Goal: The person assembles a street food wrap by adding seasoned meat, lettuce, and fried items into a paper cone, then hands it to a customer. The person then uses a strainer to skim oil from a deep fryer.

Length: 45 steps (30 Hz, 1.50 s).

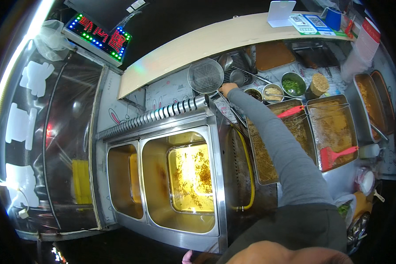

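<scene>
My right arm, in a grey sleeve, reaches forward over the counter. At its end my right hand (228,89) is closed at the near right edge of a round wire strainer (205,75), where its handle begins. The strainer sits tilted behind the fryer (220,176), beside a ladle (237,78) and a dark ribbed grill plate (242,61). My fingers partly hide what they grip. My left hand cannot be made out; a small pinkish shape (187,257) at the lower edge is too cut off to name.
The fryer's wide well holds golden oil (191,176) with dark crumbs. Right of it stand two sauce trays (334,127) with red-handled brushes (328,157). Behind them are chopped greens (293,86) and a bundle of skewers (319,83). A wooden shelf (185,46) runs along the back.
</scene>
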Available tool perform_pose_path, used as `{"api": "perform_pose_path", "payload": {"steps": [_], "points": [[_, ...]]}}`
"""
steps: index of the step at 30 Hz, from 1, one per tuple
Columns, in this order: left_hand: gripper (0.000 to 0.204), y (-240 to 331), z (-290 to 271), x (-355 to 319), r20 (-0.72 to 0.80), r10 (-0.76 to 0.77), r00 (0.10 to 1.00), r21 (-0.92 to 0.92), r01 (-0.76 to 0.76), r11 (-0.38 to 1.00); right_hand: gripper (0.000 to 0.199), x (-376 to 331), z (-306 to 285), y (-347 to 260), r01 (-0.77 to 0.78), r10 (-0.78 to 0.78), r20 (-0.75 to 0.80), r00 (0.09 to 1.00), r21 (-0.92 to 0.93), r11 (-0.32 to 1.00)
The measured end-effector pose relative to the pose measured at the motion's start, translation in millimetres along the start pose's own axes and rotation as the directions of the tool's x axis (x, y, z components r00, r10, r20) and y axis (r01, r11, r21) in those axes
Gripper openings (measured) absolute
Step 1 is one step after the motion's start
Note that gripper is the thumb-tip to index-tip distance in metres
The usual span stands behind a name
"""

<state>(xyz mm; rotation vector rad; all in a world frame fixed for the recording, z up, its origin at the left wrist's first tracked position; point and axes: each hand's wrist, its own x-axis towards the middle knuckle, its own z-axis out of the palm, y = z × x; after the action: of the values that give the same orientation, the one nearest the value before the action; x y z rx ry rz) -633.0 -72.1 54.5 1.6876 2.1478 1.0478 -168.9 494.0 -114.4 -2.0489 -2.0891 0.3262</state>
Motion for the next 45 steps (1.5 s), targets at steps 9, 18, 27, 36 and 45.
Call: {"api": "perform_pose_path", "payload": {"steps": [9, 18, 27, 36, 45], "points": [[0.050, -6.6, 10.0, 3.1, 0.037, -0.069, 0.997, 0.041, 0.067, 0.997, 0.040, 14.6, 12.2, -6.9, -0.019, -0.003, 0.124, 0.992, 0.173, 0.985], [0.050, -11.1, 12.9, -8.3, 0.041, -0.085, 0.996, 0.048, 0.083, 0.995, 0.019, 11.7, 7.0, -6.5, 0.346, -0.361, 0.014, 0.933, -0.319, 0.882], [0.050, -19.2, 18.3, -27.5, 0.036, -0.096, 0.995, 0.022, 0.095, 0.995, 0.021, -18.9, -25.7, 33.6, 0.303, -0.307, 0.056, 0.950, -0.408, 0.861], [0.051, -10.0, 6.6, -35.9, -0.047, -0.088, 0.995, -0.024, 0.087, 0.996, 0.014, -63.4, -64.9, 64.4, 0.188, -0.298, -0.210, 0.931, -0.423, 0.887], [0.044, 9.9, -5.4, -3.5, -0.073, -0.009, 0.997, -0.183, -0.005, 0.983, 0.020, -208.2, -137.1, 76.5, 0.343, 0.143, -0.509, 0.849, 0.736, 0.584]]}}
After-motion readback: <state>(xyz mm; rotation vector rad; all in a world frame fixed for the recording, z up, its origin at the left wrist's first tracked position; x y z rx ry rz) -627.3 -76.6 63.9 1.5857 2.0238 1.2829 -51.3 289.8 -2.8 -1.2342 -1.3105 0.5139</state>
